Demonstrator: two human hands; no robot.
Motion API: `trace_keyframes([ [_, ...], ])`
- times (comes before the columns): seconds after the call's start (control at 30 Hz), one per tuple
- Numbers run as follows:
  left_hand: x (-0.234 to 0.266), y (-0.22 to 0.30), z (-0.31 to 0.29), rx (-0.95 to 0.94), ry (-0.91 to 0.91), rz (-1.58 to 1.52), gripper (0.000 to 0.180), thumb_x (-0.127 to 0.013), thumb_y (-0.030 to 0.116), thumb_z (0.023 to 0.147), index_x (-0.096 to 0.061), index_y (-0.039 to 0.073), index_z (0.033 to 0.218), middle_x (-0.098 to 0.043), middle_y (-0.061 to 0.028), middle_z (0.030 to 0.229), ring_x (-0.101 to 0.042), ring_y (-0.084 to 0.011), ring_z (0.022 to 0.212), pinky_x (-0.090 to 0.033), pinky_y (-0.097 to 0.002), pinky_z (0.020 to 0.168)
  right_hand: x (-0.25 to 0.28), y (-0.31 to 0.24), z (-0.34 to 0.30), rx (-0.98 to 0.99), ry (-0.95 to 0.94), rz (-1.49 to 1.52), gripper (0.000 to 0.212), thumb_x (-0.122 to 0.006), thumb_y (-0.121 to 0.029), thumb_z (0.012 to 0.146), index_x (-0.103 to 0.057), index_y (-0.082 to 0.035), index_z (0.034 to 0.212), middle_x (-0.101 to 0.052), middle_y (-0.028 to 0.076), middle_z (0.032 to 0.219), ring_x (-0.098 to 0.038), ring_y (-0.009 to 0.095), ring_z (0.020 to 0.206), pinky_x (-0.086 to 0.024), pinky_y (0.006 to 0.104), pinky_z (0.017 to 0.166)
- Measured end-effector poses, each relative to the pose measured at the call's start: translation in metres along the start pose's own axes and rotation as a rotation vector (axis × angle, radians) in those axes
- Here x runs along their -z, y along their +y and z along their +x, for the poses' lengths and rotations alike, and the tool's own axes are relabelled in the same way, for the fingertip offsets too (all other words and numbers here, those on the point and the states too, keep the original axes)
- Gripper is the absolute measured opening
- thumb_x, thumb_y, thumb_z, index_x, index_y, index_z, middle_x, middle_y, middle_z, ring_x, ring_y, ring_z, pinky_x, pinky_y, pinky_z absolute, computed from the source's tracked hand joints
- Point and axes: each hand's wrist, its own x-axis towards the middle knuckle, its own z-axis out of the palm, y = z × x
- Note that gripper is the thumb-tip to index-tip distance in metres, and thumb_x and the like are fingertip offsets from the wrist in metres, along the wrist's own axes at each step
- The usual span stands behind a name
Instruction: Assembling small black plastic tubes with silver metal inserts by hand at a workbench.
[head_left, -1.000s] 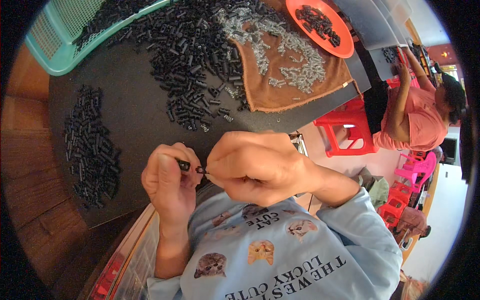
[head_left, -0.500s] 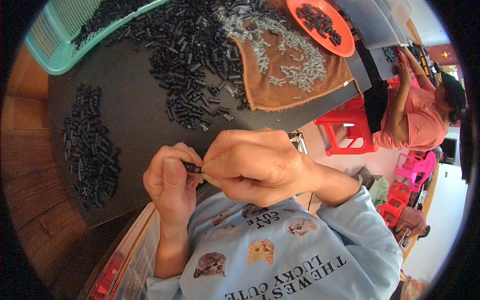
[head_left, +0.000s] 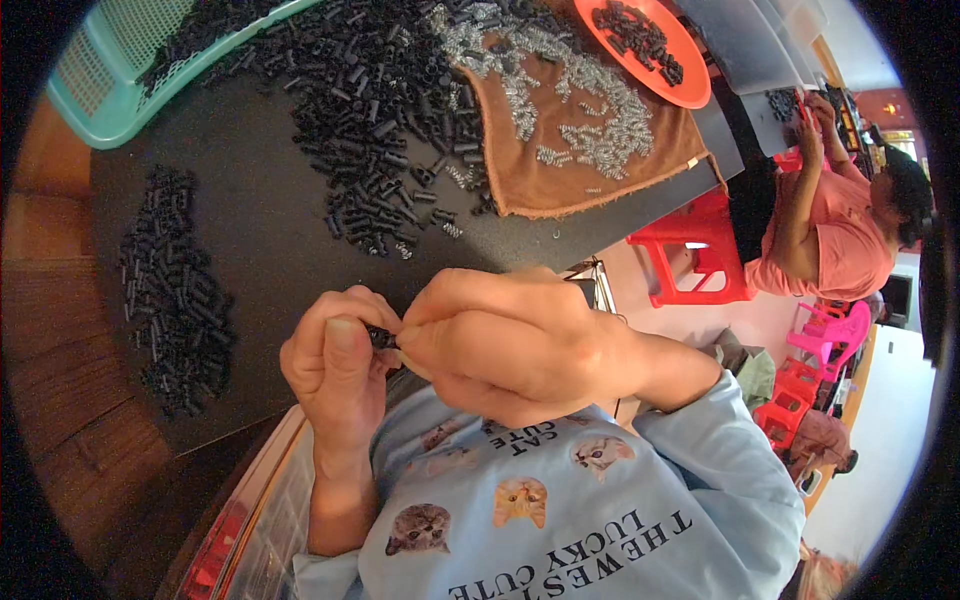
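Between the thumb and fingers of my left hand (head_left: 335, 365) is a small black plastic part (head_left: 380, 337), its end poking out toward the right. My right hand (head_left: 520, 345) is closed, its fingertips pressed against that same end. Whatever else those right fingers pinch is hidden behind them. Both hands are raised in front of my shirt, near the table's close edge. Beyond them spreads a large heap of black plastic parts (head_left: 375, 140), with a few springs strewn along its edge.
Metal springs (head_left: 610, 130) lie on a brown cloth (head_left: 520, 180). An orange plate (head_left: 690, 90) holds black parts. A teal basket (head_left: 110, 125) stands at the far left, above another black pile (head_left: 175, 290). Right of the table are a red stool (head_left: 690, 250) and a seated person (head_left: 825, 230).
My right hand has turned slightly at the black part, its fingertips closing further over the end. My left hand keeps its grip, shifted a little left.
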Motion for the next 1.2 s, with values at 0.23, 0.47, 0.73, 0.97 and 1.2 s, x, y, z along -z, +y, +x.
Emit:
trace_keyframes([
  [0.23, 0.003, 0.003, 0.000, 0.031, -0.051, 0.042, 0.038, -0.056, 0.034, 0.098, -0.061, -0.001, 0.087, -0.061, -0.0076, 0.080, -0.051, -0.0072, 0.065, -0.040, -0.0192, 0.049, 0.005, 0.001, -0.001, -0.161, -0.025, 0.217, 0.015, -0.067, 0.010, 0.073, -0.063, 0.003, 0.085, -0.063, 0.013, 0.082, -0.066, 0.025, 0.071, -0.053, 0.0320, 0.059],
  [0.47, 0.004, 0.001, -0.001, 0.014, -0.090, 0.059, 0.042, -0.057, 0.038, 0.097, -0.061, -0.002, 0.086, -0.061, -0.0076, 0.079, -0.051, -0.0078, 0.061, -0.039, -0.0199, 0.047, -0.004, 0.005, -0.004, -0.055, 0.058, 0.171, 0.013, -0.066, 0.011, 0.075, -0.062, 0.003, 0.084, -0.063, 0.013, 0.081, -0.064, 0.026, 0.068, -0.050, 0.0322, 0.056],
  [0.73, 0.005, 0.003, -0.002, 0.070, -0.048, 0.011, 0.045, -0.061, 0.042, 0.094, -0.061, -0.002, 0.084, -0.061, -0.0064, 0.076, -0.051, -0.0078, 0.061, -0.037, -0.0196, 0.048, 0.002, 0.005, 0.007, -0.160, -0.028, 0.280, 0.031, -0.073, 0.002, 0.076, -0.063, 0.005, 0.106, -0.060, 0.012, 0.084, -0.063, 0.025, 0.067, -0.051, 0.0331, 0.056],
  [0.97, 0.010, 0.009, -0.001, 0.207, -0.025, -0.026, 0.057, -0.070, 0.053, 0.083, -0.064, -0.004, 0.087, -0.060, -0.0041, 0.068, -0.050, -0.0055, 0.055, -0.036, -0.0194, 0.047, 0.006, 0.024, 0.017, 0.094, -0.150, -0.030, 0.045, -0.075, -0.010, 0.073, -0.063, 0.006, 0.112, -0.057, 0.011, 0.086, -0.060, 0.022, 0.062, -0.048, 0.0320, 0.048],
  [1.2, 0.010, 0.007, 0.002, 0.221, -0.007, -0.092, 0.051, -0.071, 0.047, 0.085, -0.063, -0.003, 0.087, -0.059, -0.0025, 0.066, -0.048, -0.0050, 0.053, -0.035, -0.0195, 0.047, -0.002, 0.029, 0.017, 0.172, -0.067, -0.070, 0.039, -0.075, -0.011, 0.072, -0.064, 0.007, 0.105, -0.056, 0.009, 0.080, -0.059, 0.022, 0.057, -0.046, 0.0320, 0.044],
])
